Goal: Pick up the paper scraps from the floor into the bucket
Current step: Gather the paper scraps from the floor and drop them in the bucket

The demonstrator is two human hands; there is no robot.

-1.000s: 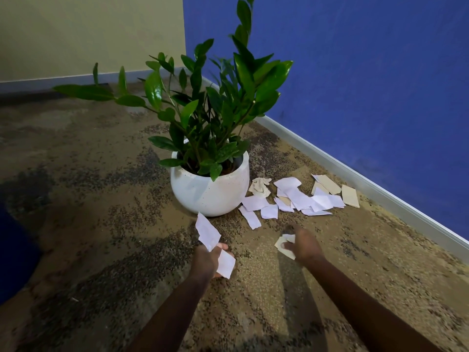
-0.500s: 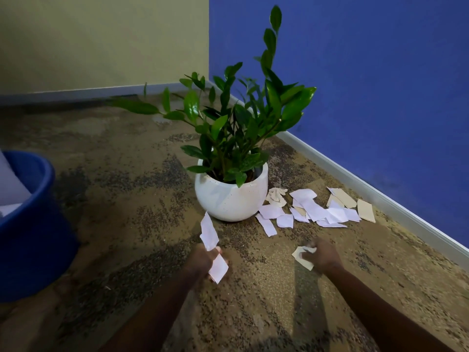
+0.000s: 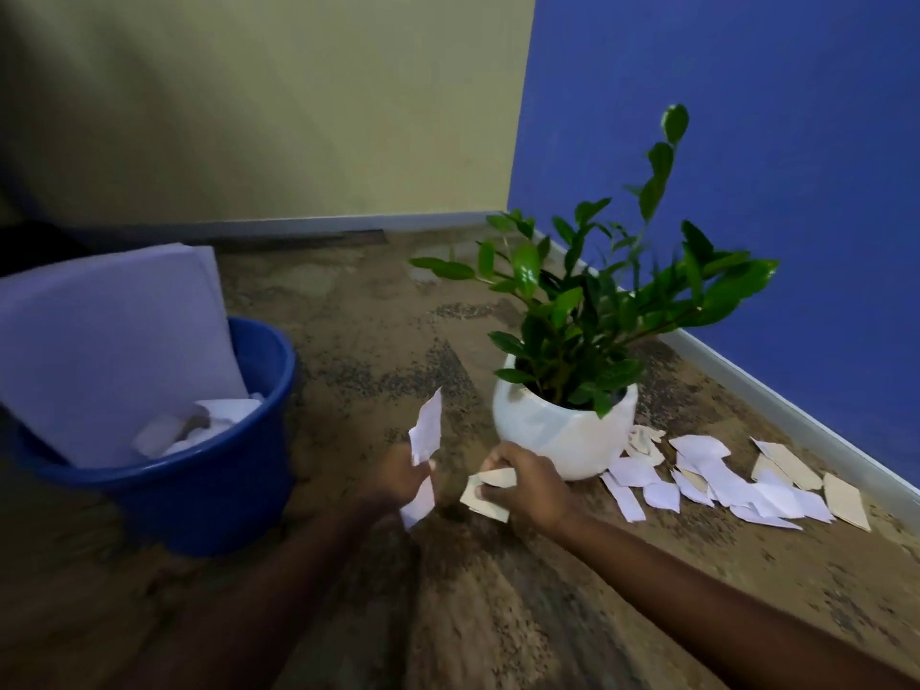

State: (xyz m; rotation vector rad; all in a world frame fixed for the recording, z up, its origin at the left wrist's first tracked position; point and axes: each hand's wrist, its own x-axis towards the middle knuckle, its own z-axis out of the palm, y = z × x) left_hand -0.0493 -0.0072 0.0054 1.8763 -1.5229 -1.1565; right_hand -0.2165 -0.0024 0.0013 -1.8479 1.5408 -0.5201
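Note:
My left hand (image 3: 398, 478) grips white paper scraps (image 3: 427, 433) that stick up and down out of the fist. Close beside it, my right hand (image 3: 522, 485) holds cream-coloured scraps (image 3: 485, 498) just above the floor. The blue bucket (image 3: 199, 485) stands on the left, a little beyond my left hand, with a large white sheet (image 3: 114, 351) leaning in it and crumpled paper at the bottom. Several white and cream scraps (image 3: 722, 485) lie on the floor to the right of the pot, near the blue wall.
A white pot with a green plant (image 3: 567, 430) stands right behind my right hand. A cream wall and a blue wall (image 3: 747, 141) meet at the corner, with a grey skirting board along the floor. The floor is mottled brown.
The view has swung left, bringing the bucket fully into sight. Both hands have lifted off the floor with their scraps and come close together, moving toward the bucket.

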